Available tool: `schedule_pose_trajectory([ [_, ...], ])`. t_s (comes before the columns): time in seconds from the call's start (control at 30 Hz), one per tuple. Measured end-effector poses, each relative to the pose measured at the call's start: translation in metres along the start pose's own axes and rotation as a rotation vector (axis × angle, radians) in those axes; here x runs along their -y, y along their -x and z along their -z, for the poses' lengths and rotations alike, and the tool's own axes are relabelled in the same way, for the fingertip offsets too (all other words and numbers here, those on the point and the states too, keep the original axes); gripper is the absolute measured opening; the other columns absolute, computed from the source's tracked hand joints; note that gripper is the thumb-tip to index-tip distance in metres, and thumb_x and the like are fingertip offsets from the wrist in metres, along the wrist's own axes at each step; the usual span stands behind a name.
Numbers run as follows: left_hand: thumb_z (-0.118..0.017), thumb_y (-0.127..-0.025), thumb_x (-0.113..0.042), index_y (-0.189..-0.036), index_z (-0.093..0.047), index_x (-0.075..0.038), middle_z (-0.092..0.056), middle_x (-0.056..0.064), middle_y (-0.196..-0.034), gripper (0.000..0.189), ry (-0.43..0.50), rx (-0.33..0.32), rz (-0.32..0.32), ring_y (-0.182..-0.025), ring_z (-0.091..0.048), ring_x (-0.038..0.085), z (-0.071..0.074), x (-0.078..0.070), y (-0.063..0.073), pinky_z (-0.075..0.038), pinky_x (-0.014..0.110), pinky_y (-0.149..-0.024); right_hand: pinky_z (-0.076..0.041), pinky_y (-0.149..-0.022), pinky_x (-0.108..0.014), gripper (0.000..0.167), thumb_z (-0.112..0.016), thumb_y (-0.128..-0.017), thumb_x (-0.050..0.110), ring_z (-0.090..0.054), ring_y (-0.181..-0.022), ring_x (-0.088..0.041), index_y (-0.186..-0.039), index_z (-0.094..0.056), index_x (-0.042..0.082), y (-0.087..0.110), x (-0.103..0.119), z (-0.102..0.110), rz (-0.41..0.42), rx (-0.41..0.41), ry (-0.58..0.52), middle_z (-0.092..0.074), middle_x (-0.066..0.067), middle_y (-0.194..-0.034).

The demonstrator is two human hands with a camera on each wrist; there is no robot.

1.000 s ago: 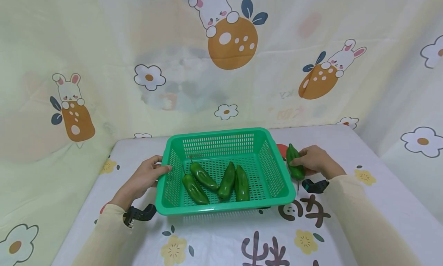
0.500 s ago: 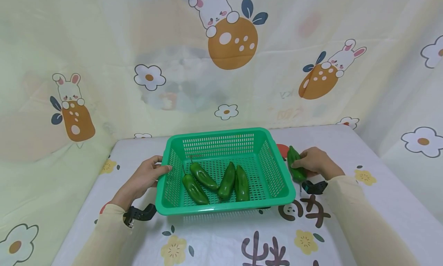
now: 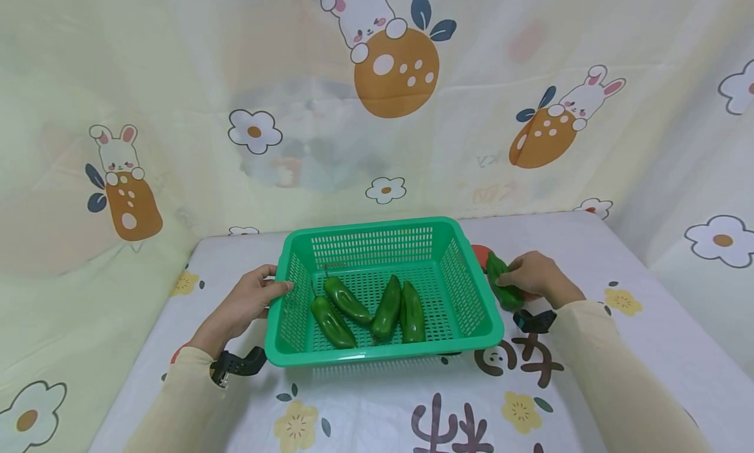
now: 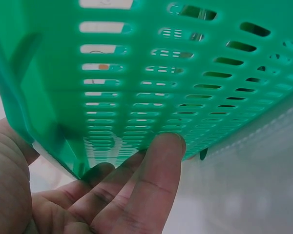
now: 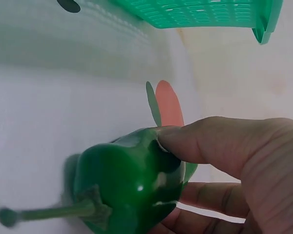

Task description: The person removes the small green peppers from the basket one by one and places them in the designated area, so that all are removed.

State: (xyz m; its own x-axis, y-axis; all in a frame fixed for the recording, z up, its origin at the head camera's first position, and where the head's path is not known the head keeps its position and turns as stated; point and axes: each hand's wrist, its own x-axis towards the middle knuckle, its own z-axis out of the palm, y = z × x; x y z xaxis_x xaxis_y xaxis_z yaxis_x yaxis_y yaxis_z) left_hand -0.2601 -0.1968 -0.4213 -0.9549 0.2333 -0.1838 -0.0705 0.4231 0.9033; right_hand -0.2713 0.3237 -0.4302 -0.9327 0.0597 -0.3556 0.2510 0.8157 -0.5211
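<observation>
A green plastic basket (image 3: pixel 383 356) with slotted walls holds several green peppers (image 3: pixel 385 309) lying on its bottom. My left hand (image 3: pixel 246 302) grips the basket's left end, thumb over the rim. In the left wrist view, its fingers (image 4: pixel 156 180) lie against the outside of the slotted wall. Right of the basket, my right hand (image 3: pixel 538 276) pinches another green pepper (image 3: pixel 502 286) on the table. The right wrist view shows the thumb on this pepper (image 5: pixel 122 180) and its stem pointing away from the hand; some fingers are partly hidden behind the pepper.
A white printed cloth (image 3: pixel 353 414) with flowers and lettering covers the table. Behind it hangs a pale curtain (image 3: pixel 306 178) with rabbit and flower prints. Each wrist wears a black camera, such as the left one (image 3: pixel 235 364).
The pepper in my right hand has turned slightly, its tip leaning further left and its stem end shifting right. My left hand and the basket have stayed still.
</observation>
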Motion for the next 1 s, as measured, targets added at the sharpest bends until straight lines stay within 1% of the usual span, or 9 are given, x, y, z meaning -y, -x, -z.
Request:
schedule_pose_trajectory([
  [0.1, -0.058, -0.105, -0.018, -0.139, -0.046, 0.006, -0.068, 0.028, -0.122, 0.044, 0.005, 0.002, 0.003, -0.094, -0.077, 0.033, 0.000, 0.000, 0.000, -0.066, 0.045, -0.077, -0.065, -0.069, -0.037, 0.058, -0.070, -0.095, 0.024, -0.068, -0.082, -0.027, -0.129, -0.058, -0.021, 0.000, -0.001, -0.001, 0.011, -0.010, 0.009, -0.067, -0.028, -0.105],
  [0.2, -0.058, -0.105, -0.018, -0.140, -0.046, 0.006, -0.068, 0.028, -0.122, 0.044, 0.007, 0.003, 0.005, -0.094, -0.077, 0.033, 0.000, -0.001, 0.000, -0.066, 0.045, -0.077, -0.066, -0.071, -0.039, 0.061, -0.069, -0.095, 0.025, -0.069, -0.086, -0.031, -0.131, -0.055, -0.021, 0.000, -0.002, -0.001, 0.019, -0.009, 0.011, -0.067, -0.030, -0.109],
  [0.3, -0.058, -0.105, -0.018, -0.141, -0.045, 0.006, -0.068, 0.028, -0.122, 0.045, 0.006, 0.003, 0.006, -0.094, -0.077, 0.033, 0.000, -0.001, 0.000, -0.066, 0.045, -0.077, -0.066, -0.073, -0.042, 0.066, -0.067, -0.096, 0.027, -0.070, -0.092, -0.035, -0.135, -0.051, -0.023, 0.002, -0.001, 0.000, 0.021, -0.005, 0.012, -0.065, -0.034, -0.116],
  [0.47, -0.058, -0.105, -0.018, -0.142, -0.045, 0.006, -0.068, 0.028, -0.122, 0.046, 0.015, 0.007, 0.006, -0.094, -0.077, 0.032, 0.000, -0.001, 0.000, -0.066, 0.044, -0.077, -0.065, -0.076, -0.046, 0.073, -0.064, -0.097, 0.033, -0.066, -0.102, -0.041, -0.141, -0.044, -0.023, 0.007, 0.002, 0.002, 0.020, -0.014, 0.048, -0.056, -0.040, -0.131],
  [0.57, -0.058, -0.105, -0.018, -0.142, -0.045, 0.006, -0.069, 0.028, -0.121, 0.046, 0.025, 0.010, 0.004, -0.094, -0.077, 0.032, 0.000, 0.000, 0.000, -0.066, 0.043, -0.077, -0.063, -0.085, -0.054, 0.076, -0.062, -0.098, 0.036, -0.061, -0.114, -0.049, -0.144, -0.041, -0.021, 0.010, 0.005, 0.003, 0.030, -0.026, 0.078, -0.048, -0.042, -0.140],
  [0.67, -0.058, -0.105, -0.018, -0.142, -0.045, 0.006, -0.069, 0.027, -0.120, 0.046, 0.034, 0.011, 0.002, -0.093, -0.077, 0.031, 0.000, 0.000, 0.001, -0.066, 0.043, -0.076, -0.055, -0.096, -0.066, 0.079, -0.060, -0.099, 0.040, -0.050, -0.126, -0.057, -0.147, -0.038, -0.020, 0.011, 0.008, 0.006, 0.042, -0.043, 0.097, -0.042, -0.043, -0.146],
  [0.77, -0.058, -0.105, -0.018, -0.142, -0.045, 0.007, -0.069, 0.027, -0.120, 0.046, 0.040, 0.009, 0.001, -0.094, -0.077, 0.031, 0.001, 0.001, 0.001, -0.066, 0.043, -0.076, -0.046, -0.102, -0.074, 0.083, -0.058, -0.099, 0.044, -0.042, -0.133, -0.060, -0.149, -0.036, -0.018, 0.014, 0.013, 0.008, 0.050, -0.068, 0.099, -0.039, -0.043, -0.150],
  [1.0, -0.059, -0.105, -0.018, -0.142, -0.045, 0.006, -0.069, 0.027, -0.120, 0.046, 0.036, 0.003, 0.006, -0.092, -0.077, 0.029, 0.000, 0.001, 0.001, -0.066, 0.042, -0.076, -0.050, -0.100, -0.072, 0.087, -0.059, -0.099, 0.046, -0.047, -0.133, -0.058, -0.154, -0.031, -0.015, 0.024, 0.034, 0.011, 0.117, -0.105, 0.059, -0.043, -0.041, -0.148],
])
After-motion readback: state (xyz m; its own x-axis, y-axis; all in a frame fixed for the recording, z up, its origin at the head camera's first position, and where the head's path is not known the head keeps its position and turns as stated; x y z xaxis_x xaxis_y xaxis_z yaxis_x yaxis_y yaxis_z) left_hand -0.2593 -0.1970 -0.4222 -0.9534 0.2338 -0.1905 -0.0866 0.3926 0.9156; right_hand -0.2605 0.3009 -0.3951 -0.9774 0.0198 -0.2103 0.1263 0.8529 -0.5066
